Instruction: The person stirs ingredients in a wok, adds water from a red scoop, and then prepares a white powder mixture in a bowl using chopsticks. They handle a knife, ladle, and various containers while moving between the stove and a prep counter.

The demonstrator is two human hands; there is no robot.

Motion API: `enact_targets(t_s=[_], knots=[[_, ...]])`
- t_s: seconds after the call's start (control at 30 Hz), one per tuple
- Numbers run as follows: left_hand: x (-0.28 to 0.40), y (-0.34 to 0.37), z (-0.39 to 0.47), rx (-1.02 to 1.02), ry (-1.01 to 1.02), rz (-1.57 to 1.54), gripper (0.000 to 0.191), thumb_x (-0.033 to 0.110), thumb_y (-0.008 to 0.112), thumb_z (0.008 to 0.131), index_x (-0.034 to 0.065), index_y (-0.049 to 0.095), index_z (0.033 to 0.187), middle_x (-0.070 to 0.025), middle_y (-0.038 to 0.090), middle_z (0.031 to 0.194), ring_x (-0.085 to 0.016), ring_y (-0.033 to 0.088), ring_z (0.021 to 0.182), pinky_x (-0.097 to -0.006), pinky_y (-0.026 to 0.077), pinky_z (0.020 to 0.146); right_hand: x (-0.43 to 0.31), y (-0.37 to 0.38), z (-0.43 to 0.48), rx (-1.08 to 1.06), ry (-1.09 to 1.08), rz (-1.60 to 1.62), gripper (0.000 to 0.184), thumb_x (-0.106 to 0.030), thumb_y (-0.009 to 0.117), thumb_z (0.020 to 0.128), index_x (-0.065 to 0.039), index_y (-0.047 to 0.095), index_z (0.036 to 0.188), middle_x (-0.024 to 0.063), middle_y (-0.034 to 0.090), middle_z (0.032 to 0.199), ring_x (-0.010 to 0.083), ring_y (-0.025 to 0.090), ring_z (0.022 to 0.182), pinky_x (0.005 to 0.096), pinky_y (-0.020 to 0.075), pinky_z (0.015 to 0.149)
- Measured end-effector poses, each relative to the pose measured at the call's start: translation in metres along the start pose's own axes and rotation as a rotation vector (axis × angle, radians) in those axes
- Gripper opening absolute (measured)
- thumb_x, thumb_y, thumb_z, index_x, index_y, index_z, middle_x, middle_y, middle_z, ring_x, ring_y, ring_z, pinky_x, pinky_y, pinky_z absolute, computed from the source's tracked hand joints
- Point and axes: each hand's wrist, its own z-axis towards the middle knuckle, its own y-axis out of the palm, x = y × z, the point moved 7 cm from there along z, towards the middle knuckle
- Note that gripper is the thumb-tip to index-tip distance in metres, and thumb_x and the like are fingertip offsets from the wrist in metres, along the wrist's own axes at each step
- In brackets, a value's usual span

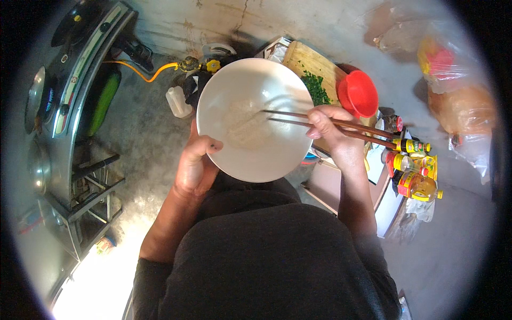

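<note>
A wide white bowl [256, 160] is held up in front of my body. My left hand [196, 164] grips its left rim, thumb over the edge and the other fingers hidden underneath. In my right hand [334, 128] is a pair of dark wooden chopsticks [368, 134], their thin tips slightly apart inside the bowl. A pale, whitish layer [250, 120] shows at the bottom of the bowl; whether it is powder or liquid I cannot tell. Behind the bowl's right side, chopped green leaves [316, 88] lie on a wooden cutting board [308, 56].
A red plastic bowl [358, 94] sits at the board's right end. Several sauce and oil bottles [418, 186] line the right. At left stands a gas stove [86, 76] with a lit burner [49, 100]; its orange hose [150, 78] runs to a valve [190, 64]. Plastic bags [456, 104] hang on the wall.
</note>
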Motion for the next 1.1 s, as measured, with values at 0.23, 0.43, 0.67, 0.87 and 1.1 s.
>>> enact_targets(t_s=[0.23,0.43,0.67,0.87,1.1], knots=[[-0.002,-0.003,0.001,0.004,-0.028,0.028,0.073,0.006,0.051,0.067,0.0073,0.035,0.138,-0.0097,0.046,0.122,-0.023,0.045,0.110,-0.0361,0.037,0.098,0.011,-0.003,-0.001,-0.068,0.065,0.083,0.016,-0.015,0.064,0.091,0.001,0.066,0.090,0.0068,0.065,0.075,0.0110,0.060,0.061,0.0239,0.0501,0.058],[-0.001,-0.001,0.000,-0.011,-0.052,0.031,0.068,0.007,0.052,0.067,0.0072,0.037,0.134,-0.0104,0.047,0.121,-0.025,0.046,0.110,-0.0385,0.038,0.097,0.010,0.009,-0.005,-0.156,0.031,0.080,0.013,-0.010,0.061,0.091,0.002,0.065,0.091,0.0077,0.065,0.080,0.0115,0.061,0.064,0.0248,0.0517,0.059],[0.001,0.001,-0.001,-0.021,-0.048,0.022,0.069,0.007,0.052,0.067,0.0063,0.037,0.134,-0.0114,0.046,0.122,-0.025,0.045,0.112,-0.0382,0.037,0.099,-0.001,0.022,-0.008,-0.251,-0.009,0.056,0.013,-0.012,0.066,0.088,0.001,0.067,0.089,0.0067,0.065,0.076,0.0128,0.061,0.063,0.0241,0.0492,0.059],[0.001,-0.002,0.000,-0.008,-0.037,-0.003,0.066,0.007,0.053,0.067,0.0049,0.038,0.132,-0.0112,0.046,0.122,-0.025,0.045,0.113,-0.0378,0.035,0.100,-0.005,0.038,-0.009,-0.413,-0.044,0.055,0.018,-0.016,0.063,0.091,0.002,0.066,0.089,0.0067,0.064,0.076,0.0130,0.062,0.066,0.0246,0.0503,0.061],[0.001,-0.004,0.003,-0.024,-0.044,-0.016,0.063,0.006,0.052,0.067,0.0055,0.040,0.129,-0.0107,0.047,0.120,-0.024,0.045,0.112,-0.0381,0.036,0.100,0.000,0.020,0.003,-0.207,-0.120,0.056,0.014,-0.013,0.062,0.091,0.001,0.066,0.088,0.0076,0.065,0.079,0.0130,0.062,0.065,0.0247,0.0510,0.059]])
